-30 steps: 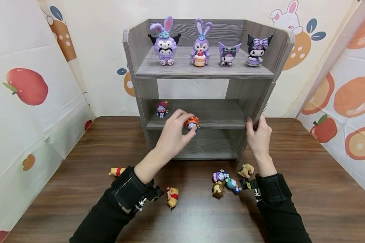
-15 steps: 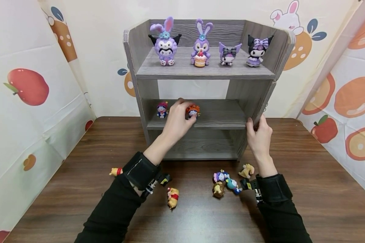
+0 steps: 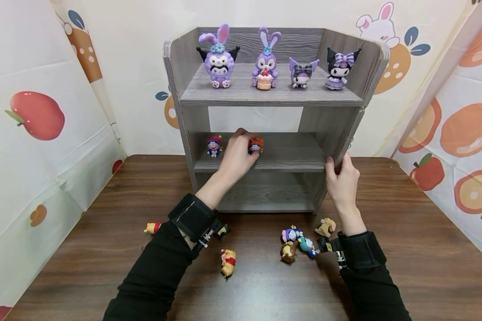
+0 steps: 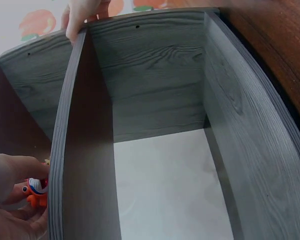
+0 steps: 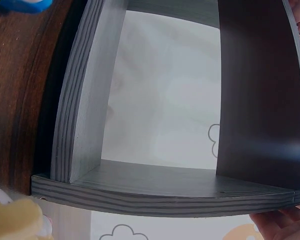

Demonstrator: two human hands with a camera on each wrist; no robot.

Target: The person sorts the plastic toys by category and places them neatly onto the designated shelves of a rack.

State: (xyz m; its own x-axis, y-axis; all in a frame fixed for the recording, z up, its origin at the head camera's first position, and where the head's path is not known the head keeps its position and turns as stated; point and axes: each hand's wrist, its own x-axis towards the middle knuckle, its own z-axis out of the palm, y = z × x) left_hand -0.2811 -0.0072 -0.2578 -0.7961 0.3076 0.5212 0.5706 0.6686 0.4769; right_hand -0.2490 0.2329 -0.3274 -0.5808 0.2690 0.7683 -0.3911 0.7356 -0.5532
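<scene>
On the middle shelf of the grey wooden shelf unit [image 3: 285, 166], my left hand [image 3: 236, 154] pinches a small orange-hooded figurine [image 3: 257, 143] between thumb and fingers. The left wrist view shows the same figurine [image 4: 36, 194] partly covered by the fingers and the board edge. To its left stands a small figurine with a pink-red hat [image 3: 214, 146], upright and apart from the hand. My right hand [image 3: 342, 182] grips the front edge of the unit's right side panel, thumb on the near side; the right wrist view catches only some of its fingers [image 5: 282, 222].
Several purple figurines, one a rabbit with a cake [image 3: 264, 67], stand on the top shelf. On the brown table [image 3: 261, 285] lie a yellow bear figurine [image 3: 228, 263], another [image 3: 152, 228] by the left sleeve, and several small figurines [image 3: 288, 252] near the right wrist.
My left hand has carried the orange-hooded figurine up and back from the shelf's front edge onto the middle shelf. The right hand keeps its hold on the side panel.
</scene>
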